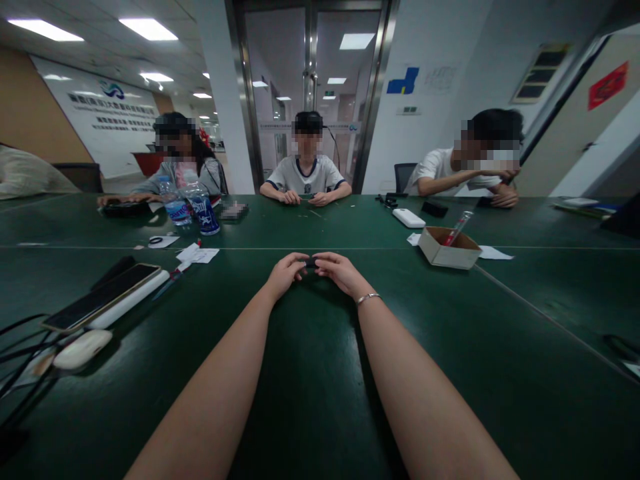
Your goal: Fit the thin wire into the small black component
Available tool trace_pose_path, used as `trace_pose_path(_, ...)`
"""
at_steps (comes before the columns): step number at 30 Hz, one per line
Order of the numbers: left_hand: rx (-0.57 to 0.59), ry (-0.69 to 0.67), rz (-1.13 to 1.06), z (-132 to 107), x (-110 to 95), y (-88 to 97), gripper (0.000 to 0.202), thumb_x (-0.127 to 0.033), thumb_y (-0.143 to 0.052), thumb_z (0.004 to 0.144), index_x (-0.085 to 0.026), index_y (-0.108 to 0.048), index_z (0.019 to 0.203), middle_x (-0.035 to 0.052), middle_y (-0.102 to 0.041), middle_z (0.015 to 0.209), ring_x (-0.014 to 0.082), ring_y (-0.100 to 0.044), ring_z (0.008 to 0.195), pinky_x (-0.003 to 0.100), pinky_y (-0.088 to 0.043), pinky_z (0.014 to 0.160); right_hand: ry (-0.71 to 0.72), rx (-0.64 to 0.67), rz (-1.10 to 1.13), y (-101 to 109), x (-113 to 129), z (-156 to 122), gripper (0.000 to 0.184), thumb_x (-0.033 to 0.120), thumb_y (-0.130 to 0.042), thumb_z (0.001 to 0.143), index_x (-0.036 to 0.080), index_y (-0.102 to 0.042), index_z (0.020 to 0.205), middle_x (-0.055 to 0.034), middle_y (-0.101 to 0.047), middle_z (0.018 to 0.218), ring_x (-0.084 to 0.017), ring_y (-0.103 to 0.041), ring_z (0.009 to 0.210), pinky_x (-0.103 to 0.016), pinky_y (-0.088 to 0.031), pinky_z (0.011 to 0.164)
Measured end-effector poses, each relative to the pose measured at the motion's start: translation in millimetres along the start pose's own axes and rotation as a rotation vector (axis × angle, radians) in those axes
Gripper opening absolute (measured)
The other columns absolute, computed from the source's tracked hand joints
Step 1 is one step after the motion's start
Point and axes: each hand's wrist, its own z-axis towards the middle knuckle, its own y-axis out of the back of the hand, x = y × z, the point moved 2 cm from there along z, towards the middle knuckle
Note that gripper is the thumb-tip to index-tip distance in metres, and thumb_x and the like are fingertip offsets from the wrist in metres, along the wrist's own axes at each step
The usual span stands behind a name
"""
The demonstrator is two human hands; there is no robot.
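Apparently for steadiness, our left hand (287, 273) and right hand (343, 272) share a black piece (311, 263). Our fingers (327, 257) pinch its opposite ends

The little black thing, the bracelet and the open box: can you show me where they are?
Little black thing (311, 263), head view: on its visible middle.
Bracelet (369, 298), head view: on its shiny band.
Open box (451, 258), head view: on its near wall.

The green table (310, 380) bears bottles (205, 213) and a box (450, 257).
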Motion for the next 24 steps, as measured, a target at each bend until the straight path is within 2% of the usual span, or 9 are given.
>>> trace_pose_path(5,0.026,0.064,-0.035,-1,-4,-0.4,0.032,-0.025,-0.046,0.08,-0.011,-0.059,0.107,0.0012,-0.059,0.059,0.01,-0.05,0.051,0.019,-0.035,0.05,-0.004,0.005,-0.021,0,1,-1,0.021,0.011,-0.074,0.07,0.015,-0.069,0.091,-0.0037,-0.067,0.085,-0.01,-0.062,0.067,-0.018,-0.052,0.061)
trace_pose_path(8,0.006,0.046,-0.039,0,-3,0.3,0.031,-0.026,-0.048,0.08,-0.012,-0.059,0.106,0.0009,-0.059,0.06,0.0099,-0.05,0.051,0.02,-0.035,0.05,0.002,0.043,-0.116,-3,1,-1,0.021,0.011,-0.072,0.072,0.015,-0.066,0.092,-0.0032,-0.067,0.083,-0.011,-0.063,0.069,-0.019,-0.052,0.063)
trace_pose_path(12,-0.047,-0.04,-0.022,1,4,1.7,0.027,-0.036,-0.054,0.081,-0.013,-0.057,0.095,-0.001,-0.054,0.057,0.01,-0.049,0.051,0.021,-0.037,0.051,0.025,0.097,-0.466,-11,-1,3,0.021,0.01,-0.074,0.068,0.016,-0.061,0.084,0.0001,-0.063,0.072,-0.011,-0.059,0.059,-0.022,-0.048,0.055)
trace_pose_path(15,-0.028,-0.063,0.042,2,12,1.5,0.031,-0.043,-0.06,0.078,-0.015,-0.057,0.09,-0.0011,-0.055,0.061,0.0111,-0.051,0.055,0.022,-0.038,0.053,0.129,0.012,-0.768,-19,-1,3,0.024,0.014,-0.079,0.061,0.017,-0.06,0.074,0.0025,-0.058,0.07,-0.01,-0.052,0.056,-0.022,-0.043,0.052)
trace_pose_path(17,-0.009,-0.071,0.092,2,15,0.7,0.034,-0.044,-0.064,0.075,-0.015,-0.057,0.091,-0.0013,-0.056,0.064,0.0121,-0.053,0.058,0.022,-0.039,0.055,0.208,-0.051,-0.862,-25,-2,2,0.027,0.013,-0.08,0.057,0.018,-0.06,0.074,0.0017,-0.058,0.075,-0.012,-0.052,0.062,-0.023,-0.044,0.056)
trace_pose_path(19,-0.001,-0.07,0.136,1,15,-0.9,0.033,-0.042,-0.066,0.074,-0.015,-0.058,0.09,-0.0014,-0.056,0.064,0.0124,-0.053,0.059,0.023,-0.039,0.056,0.217,-0.067,-0.787,-32,-4,1,0.038,0.007,-0.075,0.059,0.019,-0.061,0.093,0.0002,-0.06,0.085,-0.011,-0.054,0.063,-0.023,-0.045,0.056)
trace_pose_path(21,0.008,-0.043,0.154,0,12,-3.7,0.032,-0.043,-0.065,0.076,-0.015,-0.058,0.088,-0.0005,-0.057,0.066,0.0123,-0.052,0.059,0.023,-0.038,0.056,0.15,-0.039,-0.619,-36,-9,0,0.057,0.003,-0.065,0.064,0.022,-0.052,0.116,-0.0004,-0.061,0.091,-0.009,-0.053,0.056,-0.022,-0.045,0.051)
trace_pose_path(22,0.017,-0.022,0.145,-1,10,-5.5,0.033,-0.044,-0.064,0.077,-0.014,-0.058,0.088,0.0002,-0.057,0.066,0.0123,-0.052,0.059,0.023,-0.039,0.056,0.109,-0.026,-0.539,-37,-10,0,0.061,0.002,-0.06,0.066,0.021,-0.047,0.122,0.0001,-0.062,0.087,-0.008,-0.053,0.052,-0.022,-0.044,0.048)
trace_pose_path(24,0.054,0.027,0.101,-2,1,-8.7,0.037,-0.048,-0.061,0.079,-0.013,-0.058,0.091,0.0016,-0.059,0.067,0.0127,-0.053,0.059,0.024,-0.04,0.057,0.055,-0.011,-0.429,-38,-13,-1,0.057,0.003,-0.056,0.069,0.019,-0.043,0.122,0.0027,-0.061,0.073,-0.009,-0.051,0.047,-0.02,-0.042,0.044)
